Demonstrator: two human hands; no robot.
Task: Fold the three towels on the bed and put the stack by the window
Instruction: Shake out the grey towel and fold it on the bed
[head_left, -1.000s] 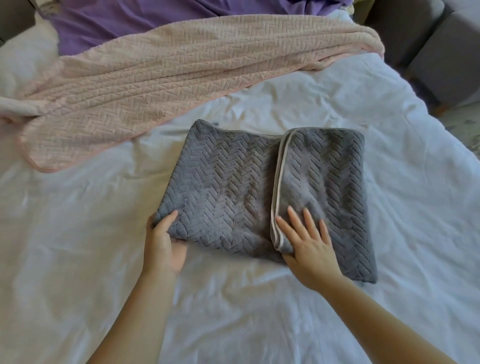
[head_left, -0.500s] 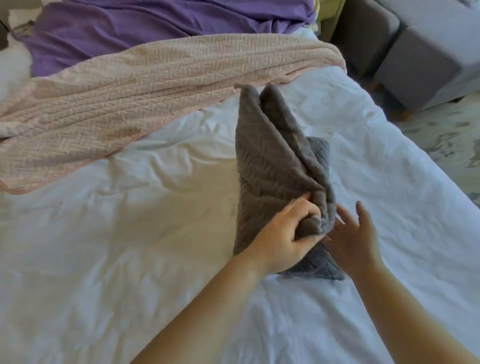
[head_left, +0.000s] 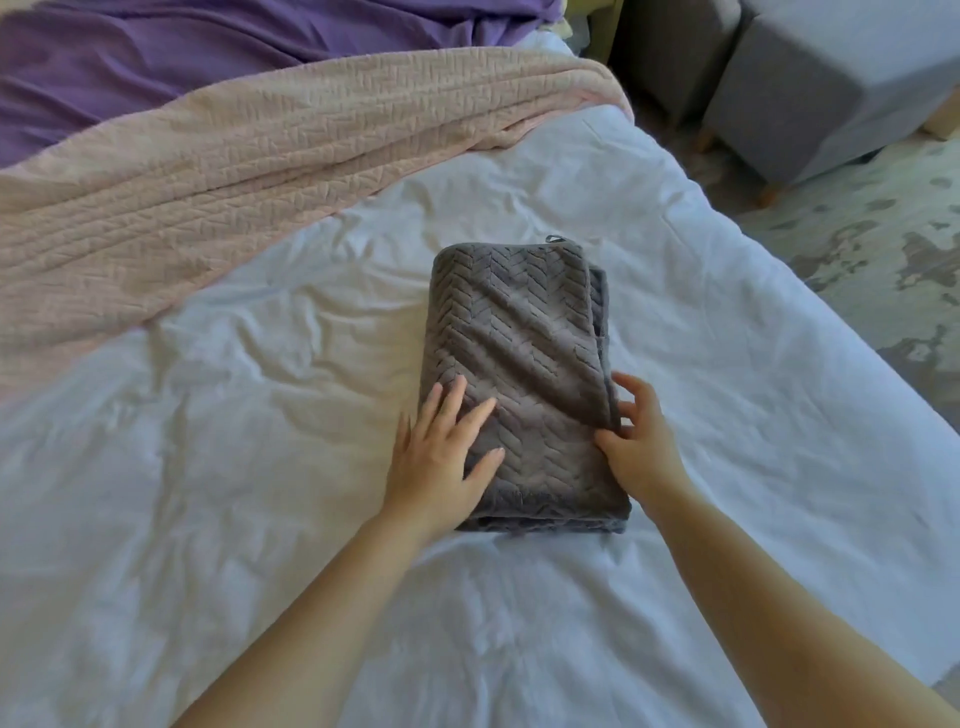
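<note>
A grey herringbone towel (head_left: 519, 332) lies folded into a narrow rectangle on the white bed (head_left: 260, 467). My left hand (head_left: 441, 457) rests flat on its near left part, fingers spread. My right hand (head_left: 641, 441) is at the towel's near right edge, thumb and fingers touching the loose top flap there. A pink towel (head_left: 234, 171) lies spread and unfolded across the far left of the bed. Behind it a purple towel (head_left: 208, 57) lies rumpled.
The bed's right edge drops to a patterned rug (head_left: 883, 249). Grey upholstered stools (head_left: 810, 88) stand on the floor at the far right.
My left hand carried the towel's left half over onto the right half and let it down. The towel now lies flat and narrower, with both hands on it.
</note>
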